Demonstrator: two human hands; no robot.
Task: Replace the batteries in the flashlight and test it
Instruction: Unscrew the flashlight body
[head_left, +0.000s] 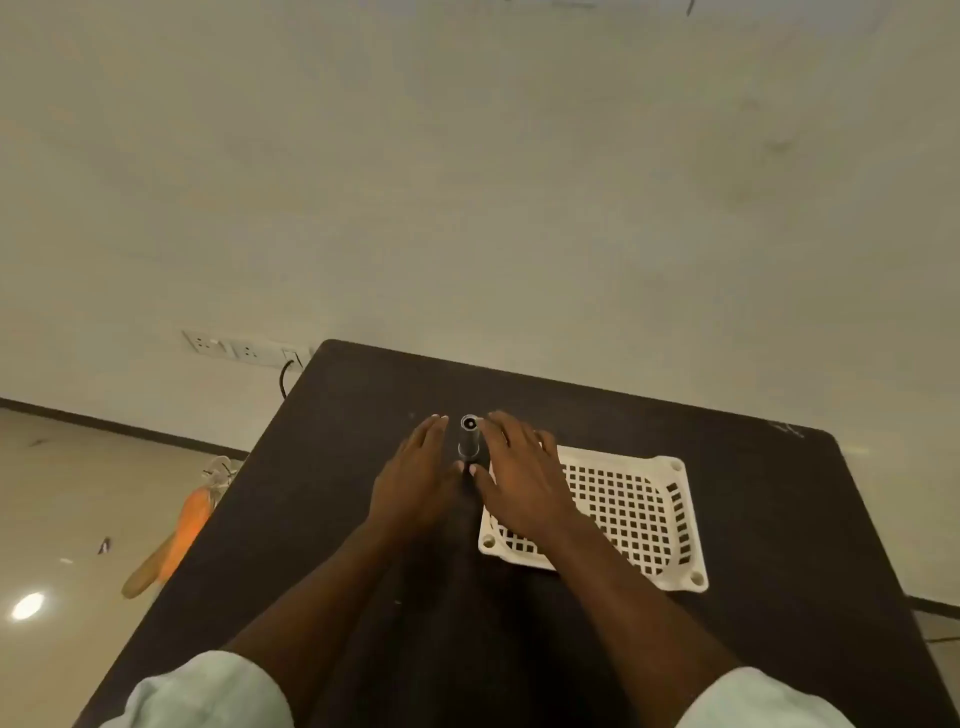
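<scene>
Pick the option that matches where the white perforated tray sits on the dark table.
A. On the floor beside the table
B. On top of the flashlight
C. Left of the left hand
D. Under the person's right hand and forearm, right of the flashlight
D: the white perforated tray lies on the dark table, partly under the right hand, right of the upright flashlight.

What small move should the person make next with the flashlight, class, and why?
Probably close both hands around the flashlight. It stands upright on the dark table, with the left hand and right hand open on either side, fingers straight, not yet gripping it.
</scene>
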